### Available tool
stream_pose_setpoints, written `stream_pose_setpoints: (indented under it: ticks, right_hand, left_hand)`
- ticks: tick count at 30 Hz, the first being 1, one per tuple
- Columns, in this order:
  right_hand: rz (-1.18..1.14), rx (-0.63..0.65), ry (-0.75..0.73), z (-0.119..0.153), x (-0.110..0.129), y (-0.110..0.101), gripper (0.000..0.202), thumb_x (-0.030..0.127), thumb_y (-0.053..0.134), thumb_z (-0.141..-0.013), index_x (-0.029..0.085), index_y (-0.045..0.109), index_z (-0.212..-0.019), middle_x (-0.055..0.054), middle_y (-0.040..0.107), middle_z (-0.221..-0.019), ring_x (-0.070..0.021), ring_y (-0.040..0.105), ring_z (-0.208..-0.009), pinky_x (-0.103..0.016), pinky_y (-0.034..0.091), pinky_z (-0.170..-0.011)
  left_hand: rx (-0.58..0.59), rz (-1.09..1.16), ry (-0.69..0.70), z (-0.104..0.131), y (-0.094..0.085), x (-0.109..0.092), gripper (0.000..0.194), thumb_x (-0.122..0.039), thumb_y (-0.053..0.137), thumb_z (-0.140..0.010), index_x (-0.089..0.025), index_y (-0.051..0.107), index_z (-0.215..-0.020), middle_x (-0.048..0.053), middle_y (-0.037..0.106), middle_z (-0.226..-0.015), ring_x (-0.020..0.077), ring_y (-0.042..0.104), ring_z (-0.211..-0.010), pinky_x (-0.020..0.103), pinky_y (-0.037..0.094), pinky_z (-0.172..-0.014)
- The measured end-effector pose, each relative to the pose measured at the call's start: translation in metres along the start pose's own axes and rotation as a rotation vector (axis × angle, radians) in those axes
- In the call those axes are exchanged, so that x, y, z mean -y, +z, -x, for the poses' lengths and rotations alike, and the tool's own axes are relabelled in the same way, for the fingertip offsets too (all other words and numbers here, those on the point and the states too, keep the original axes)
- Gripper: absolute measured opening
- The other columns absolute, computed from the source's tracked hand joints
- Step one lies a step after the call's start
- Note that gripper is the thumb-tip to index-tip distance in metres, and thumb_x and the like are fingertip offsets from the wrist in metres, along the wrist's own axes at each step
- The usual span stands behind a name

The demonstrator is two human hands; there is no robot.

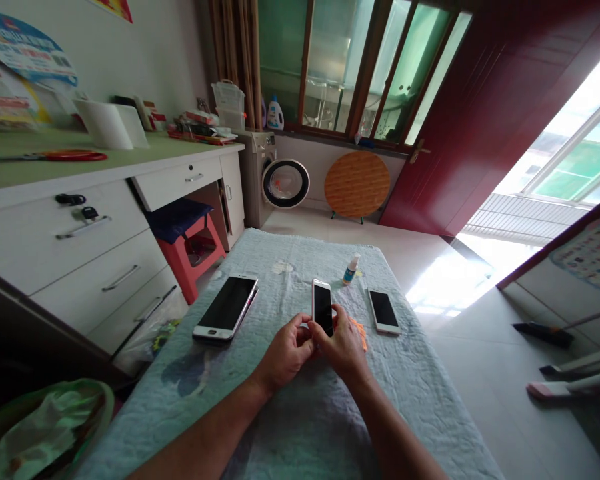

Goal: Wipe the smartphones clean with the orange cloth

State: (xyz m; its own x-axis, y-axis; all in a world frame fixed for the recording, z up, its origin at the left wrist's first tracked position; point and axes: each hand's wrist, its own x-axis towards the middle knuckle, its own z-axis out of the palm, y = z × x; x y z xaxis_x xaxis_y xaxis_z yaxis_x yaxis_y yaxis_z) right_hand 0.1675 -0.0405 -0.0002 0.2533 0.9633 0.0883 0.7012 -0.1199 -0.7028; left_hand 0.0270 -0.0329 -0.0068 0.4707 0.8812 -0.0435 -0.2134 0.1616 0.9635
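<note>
A white smartphone point(323, 303) with a dark screen is held upright between both hands, above the cloth-covered table point(295, 257). My left hand point(289, 347) grips its lower left edge with bent fingers. Around its right side and lower end, my right hand point(344, 340) is closed. An orange cloth point(361, 332) lies partly hidden behind my right hand. To the left lies a larger white phone point(227, 307), apparently on top of another dark flat thing. A smaller white phone point(384, 311) lies face up on the right. Beyond the hands stands a small spray bottle point(351, 270).
A desk point(190, 163) with drawers runs along the left, with a red stool point(195, 240) beneath it. Past the table are a washing machine point(261, 173) with its door open and a round wooden board point(357, 183). A bin point(103, 407) stands at lower left.
</note>
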Motion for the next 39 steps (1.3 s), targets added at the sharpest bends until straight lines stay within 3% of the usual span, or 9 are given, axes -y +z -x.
stream_pose_setpoints:
  ticks: [6, 12, 19, 28, 33, 39]
  right_hand:
    - [0.023, -0.057, 0.009, 0.004, 0.011, -0.010, 0.072, 0.051, 0.065, -0.072, 0.016, 0.048, -0.133, -0.010, 0.065, -0.109, -0.0275, 0.062, -0.098, -0.036, 0.046, -0.084]
    - [0.032, -0.162, -0.019, 0.008, 0.016, -0.009, 0.071, 0.042, 0.064, -0.072, 0.016, 0.044, -0.135, -0.010, 0.063, -0.113, -0.0257, 0.063, -0.095, -0.037, 0.048, -0.084]
    - [0.054, -0.370, -0.097, -0.008, -0.002, -0.024, 0.068, 0.043, 0.063, -0.070, 0.015, 0.048, -0.129, -0.011, 0.064, -0.110, -0.0249, 0.062, -0.093, -0.035, 0.048, -0.079]
    - [0.326, -0.519, 0.192, -0.041, -0.054, -0.069, 0.058, 0.047, 0.060, -0.073, 0.016, 0.053, -0.121, -0.013, 0.064, -0.113, -0.0299, 0.061, -0.100, -0.040, 0.041, -0.086]
    - [0.376, -0.490, 0.326, -0.048, -0.075, -0.076, 0.051, 0.047, 0.061, -0.071, 0.018, 0.055, -0.112, -0.012, 0.062, -0.111, -0.0297, 0.061, -0.097, -0.042, 0.040, -0.085]
    - [0.430, -0.452, 0.382, -0.050, -0.080, -0.075, 0.051, 0.048, 0.060, -0.071, 0.019, 0.054, -0.113, -0.012, 0.059, -0.113, -0.0306, 0.060, -0.100, -0.043, 0.040, -0.085]
  left_hand:
    - [-0.010, 0.000, 0.083, 0.001, 0.005, -0.001, 0.035, -0.037, 0.072, -0.080, -0.017, 0.055, -0.104, -0.002, 0.060, -0.074, 0.0121, 0.058, -0.068, 0.023, 0.047, -0.067]
    - [0.027, 0.048, 0.119, 0.001, 0.005, 0.007, 0.043, -0.033, 0.074, -0.078, -0.019, 0.054, -0.113, 0.000, 0.062, -0.083, 0.0123, 0.059, -0.072, 0.024, 0.048, -0.069]
    - [0.061, -0.256, 0.115, 0.004, 0.003, 0.013, 0.046, -0.031, 0.066, -0.084, -0.021, 0.049, -0.126, 0.002, 0.065, -0.089, 0.0138, 0.059, -0.074, 0.026, 0.048, -0.070]
    - [0.013, -0.468, 0.118, 0.003, -0.003, 0.011, 0.040, -0.028, 0.060, -0.084, -0.017, 0.054, -0.122, 0.001, 0.064, -0.081, 0.0136, 0.059, -0.070, 0.024, 0.046, -0.066]
    - [0.019, -0.491, 0.128, 0.003, -0.004, 0.013, 0.038, -0.028, 0.059, -0.083, -0.017, 0.055, -0.119, 0.000, 0.061, -0.078, 0.0130, 0.058, -0.069, 0.023, 0.047, -0.066]
    - [0.024, -0.502, 0.136, 0.002, -0.004, 0.010, 0.036, -0.028, 0.060, -0.082, -0.018, 0.057, -0.117, -0.001, 0.060, -0.077, 0.0129, 0.058, -0.069, 0.023, 0.047, -0.066]
